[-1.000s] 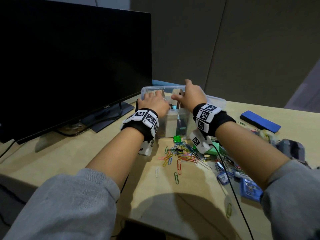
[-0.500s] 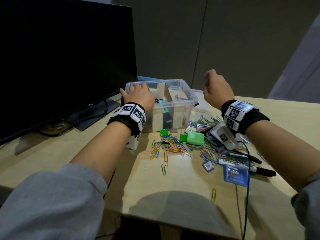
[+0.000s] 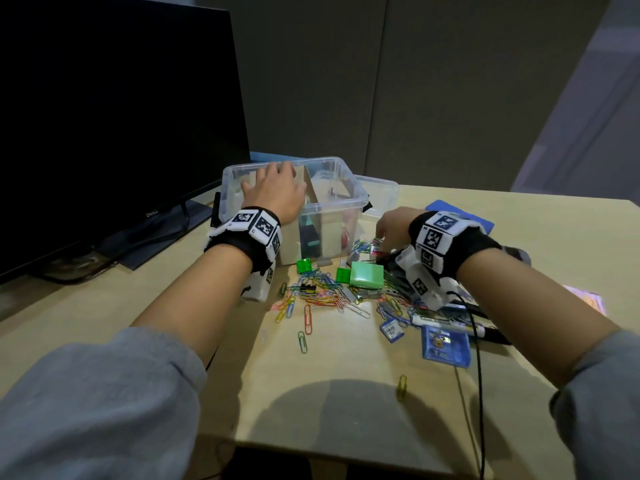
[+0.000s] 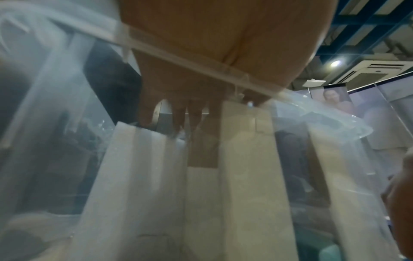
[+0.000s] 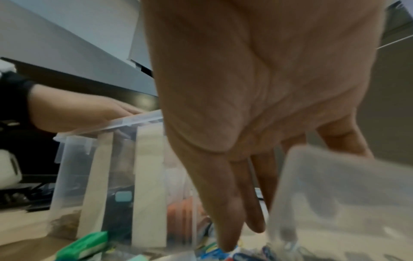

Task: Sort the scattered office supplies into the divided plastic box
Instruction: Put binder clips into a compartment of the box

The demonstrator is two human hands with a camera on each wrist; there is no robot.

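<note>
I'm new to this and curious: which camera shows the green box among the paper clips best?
The head view: the green box lies whole and sharp on the table. The right wrist view catches only a blurred green corner at the bottom left; the left wrist view does not clearly show it.

box [image 3: 349, 199] right half open from above | left hand [image 3: 275, 194] covers left half | paper clips [image 3: 322, 299] crowd front

A dark monitor [image 3: 114, 133] stands on the wooden table [image 3: 339, 393] before grey wall panels [image 3: 433, 81].
</note>
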